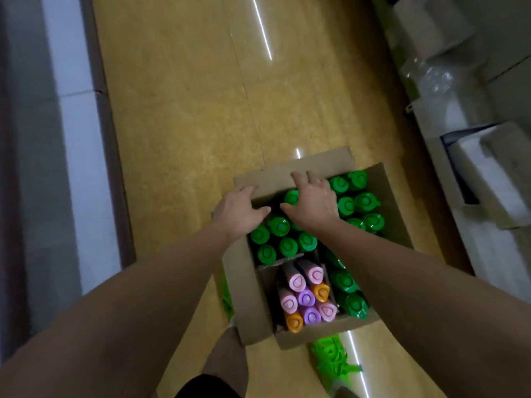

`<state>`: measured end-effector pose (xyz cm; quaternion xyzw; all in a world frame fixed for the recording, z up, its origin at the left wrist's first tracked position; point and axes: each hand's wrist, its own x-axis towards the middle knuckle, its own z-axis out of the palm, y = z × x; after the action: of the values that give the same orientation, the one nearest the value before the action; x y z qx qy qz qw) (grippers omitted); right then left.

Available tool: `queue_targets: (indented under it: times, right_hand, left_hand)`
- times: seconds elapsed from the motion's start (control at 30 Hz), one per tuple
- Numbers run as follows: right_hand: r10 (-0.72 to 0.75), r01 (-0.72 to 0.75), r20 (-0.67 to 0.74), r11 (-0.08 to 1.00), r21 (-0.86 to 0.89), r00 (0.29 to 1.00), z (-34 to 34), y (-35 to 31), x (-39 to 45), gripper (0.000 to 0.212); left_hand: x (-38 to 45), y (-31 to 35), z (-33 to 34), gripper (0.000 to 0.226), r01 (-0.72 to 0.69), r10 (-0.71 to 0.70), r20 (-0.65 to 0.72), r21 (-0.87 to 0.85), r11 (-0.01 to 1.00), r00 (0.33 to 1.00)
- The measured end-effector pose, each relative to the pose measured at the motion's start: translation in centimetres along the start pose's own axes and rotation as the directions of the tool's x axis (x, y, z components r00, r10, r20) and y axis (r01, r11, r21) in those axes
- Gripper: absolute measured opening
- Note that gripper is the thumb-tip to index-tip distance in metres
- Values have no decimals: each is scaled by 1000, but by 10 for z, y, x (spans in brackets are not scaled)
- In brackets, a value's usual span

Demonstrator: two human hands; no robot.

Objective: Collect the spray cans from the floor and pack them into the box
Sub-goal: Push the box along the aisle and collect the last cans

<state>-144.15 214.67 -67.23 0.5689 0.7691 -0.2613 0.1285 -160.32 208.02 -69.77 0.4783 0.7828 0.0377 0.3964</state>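
An open cardboard box (247, 285) stands on the yellow floor below me. Several green-capped spray cans (278, 225) stand upright in it, and a smaller inner carton holds several pink, purple and orange capped cans (306, 297). My left hand (238, 211) grips the far flap (275, 175) at its left corner, thumb under the edge. My right hand (313, 199) lies on the same flap with fingers stretched over it and thumb pointing left above the cans.
White boxes (494, 179) and plastic wrap line the right side. A grey wall with a brown skirting runs along the left. My feet in green shoes (333, 354) stand beside the box. Yellow floor (186, 110) extends beyond the box.
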Motion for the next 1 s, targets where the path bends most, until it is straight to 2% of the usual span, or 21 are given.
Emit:
queue_targets:
  times: [0.2,0.4,0.53,0.67,0.77,1.0]
  right_hand:
    - [-161,161,-41,987,0,986,-108,-16,-89,77]
    - [-360,355,-172,933,-58,917,-212,-46,-189,76]
    - [-437,428,-216,899,-88,873,-267,-76,-256,79]
    - [-522,519,-305,849,-99,796,-321,-105,-317,78]
    - [-568,570,-365,813,-115,738,-351,-123,-362,80]
    - [-700,716,-421,682,-152,577,-385,-159,-456,76]
  left_hand:
    - [-93,86,-85,77,-30,30,-237,4,1000,971]
    - [-218,146,-171,78,-25,35,-477,28,999,878]
    - [-313,165,-225,78,-2,50,-576,84,997,816]
    - [-408,178,-282,78,22,80,-657,145,989,749]
    - [-475,181,-314,74,29,115,-742,177,984,660]
    - [-604,172,-329,79,154,69,-849,174,973,524]
